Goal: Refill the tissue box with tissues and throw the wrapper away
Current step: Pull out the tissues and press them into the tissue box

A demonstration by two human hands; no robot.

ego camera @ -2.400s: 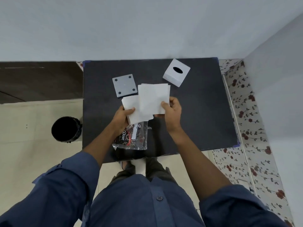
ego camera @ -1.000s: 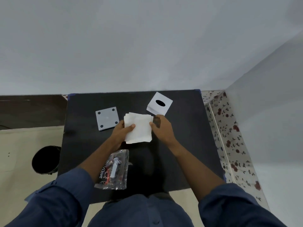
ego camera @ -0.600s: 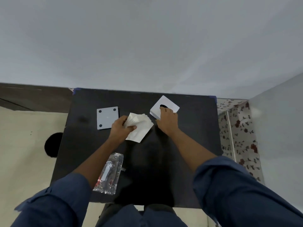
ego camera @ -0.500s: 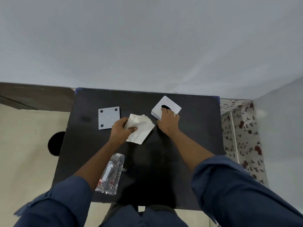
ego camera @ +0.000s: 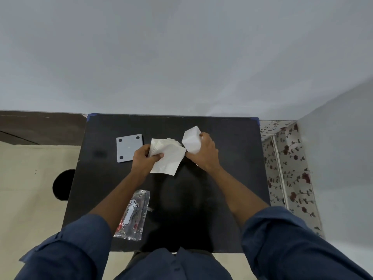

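Observation:
My left hand (ego camera: 143,160) grips a stack of white tissues (ego camera: 168,157) over the middle of the black table (ego camera: 222,178). My right hand (ego camera: 204,153) holds the white tissue box (ego camera: 190,140), tipped up off the table just right of the stack; its oval opening is hidden. The grey square box base (ego camera: 129,147) with dark corner feet lies flat to the left of my left hand. The clear plastic wrapper (ego camera: 133,216) lies near the table's front edge, beside my left forearm.
A black round bin (ego camera: 62,184) stands on the floor left of the table. A grey wall runs behind the table and along the right. Floral-patterned floor covering (ego camera: 288,168) shows at the right edge.
My right hand left the tissue stack, reached to the tissue box and has lifted and tipped it. My left hand keeps the stack, now held alone.

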